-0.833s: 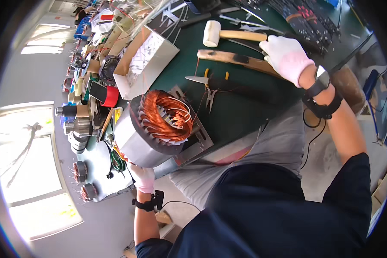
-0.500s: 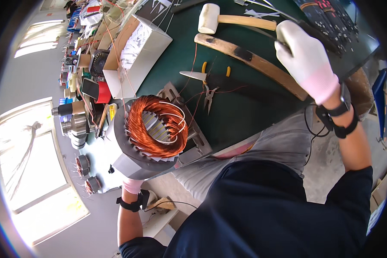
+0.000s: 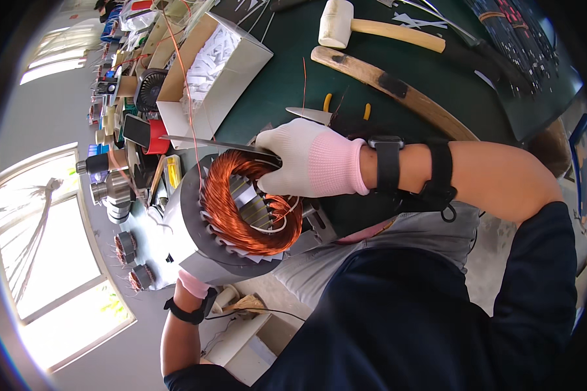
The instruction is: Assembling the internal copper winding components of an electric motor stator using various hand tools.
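A motor stator [image 3: 182, 241] with a grey housing stands at the table's edge. Its thick ring of copper windings [image 3: 225, 228] faces up, with white paper slips and white leads around the bore. My right hand [image 3: 300, 156], in a white glove with a pink cuff, is closed on a long, thin metal blade-like tool [image 3: 209, 143]. That hand is over the far right of the winding, and the tool points left across its far side. My left hand [image 3: 194, 285] is behind the housing's near side; only the pink glove cuff shows, its fingers hidden.
Beyond the stator lie scissors [image 3: 310, 115], a curved wooden bar [image 3: 398, 91] and a white-headed mallet [image 3: 336, 25]. An open box of paper slips [image 3: 235, 72] stands far left. Bundled dark sleeves [image 3: 518, 45] lie far right; two small wound cores [image 3: 125, 247] sit at left.
My right hand has come from beside the mallet handle to the winding, bringing the thin metal tool. The stator has shifted slightly right and nearer. The pliers are now hidden.
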### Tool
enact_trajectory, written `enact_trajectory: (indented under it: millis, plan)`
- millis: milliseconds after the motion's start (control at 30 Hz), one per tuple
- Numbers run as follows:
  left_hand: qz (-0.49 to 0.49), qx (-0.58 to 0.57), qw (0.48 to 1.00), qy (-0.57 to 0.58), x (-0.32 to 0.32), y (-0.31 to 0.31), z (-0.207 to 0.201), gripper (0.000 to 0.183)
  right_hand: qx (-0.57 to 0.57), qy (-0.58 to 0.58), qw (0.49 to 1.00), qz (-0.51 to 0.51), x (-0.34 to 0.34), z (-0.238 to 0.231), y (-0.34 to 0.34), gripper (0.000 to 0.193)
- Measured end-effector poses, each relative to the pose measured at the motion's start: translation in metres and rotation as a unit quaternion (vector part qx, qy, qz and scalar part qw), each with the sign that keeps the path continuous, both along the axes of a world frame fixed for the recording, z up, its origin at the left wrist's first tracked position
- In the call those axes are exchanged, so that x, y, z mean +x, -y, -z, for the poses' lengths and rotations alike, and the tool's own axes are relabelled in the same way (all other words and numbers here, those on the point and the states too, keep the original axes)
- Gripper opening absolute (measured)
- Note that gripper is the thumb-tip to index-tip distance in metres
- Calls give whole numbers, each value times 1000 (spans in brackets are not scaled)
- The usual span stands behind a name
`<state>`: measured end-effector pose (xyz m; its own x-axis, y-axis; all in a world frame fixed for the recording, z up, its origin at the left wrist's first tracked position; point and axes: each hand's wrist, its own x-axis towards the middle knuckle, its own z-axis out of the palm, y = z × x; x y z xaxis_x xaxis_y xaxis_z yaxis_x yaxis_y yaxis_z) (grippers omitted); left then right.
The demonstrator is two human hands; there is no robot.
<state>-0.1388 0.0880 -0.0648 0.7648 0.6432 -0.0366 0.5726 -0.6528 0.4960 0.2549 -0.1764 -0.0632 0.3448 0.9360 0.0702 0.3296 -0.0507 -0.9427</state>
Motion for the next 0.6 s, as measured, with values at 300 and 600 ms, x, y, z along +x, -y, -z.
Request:
enact_trajectory:
  millis: [300, 600]
  plan:
    - [-8, 36, 998, -43, -10, 5, -18, 40, -2, -50, 999, 18, 1, 5, 1, 39]
    - [-44, 93, 988, -111, -54, 28, -66, 41, 48, 401, 911, 88, 33, -7, 122, 41]
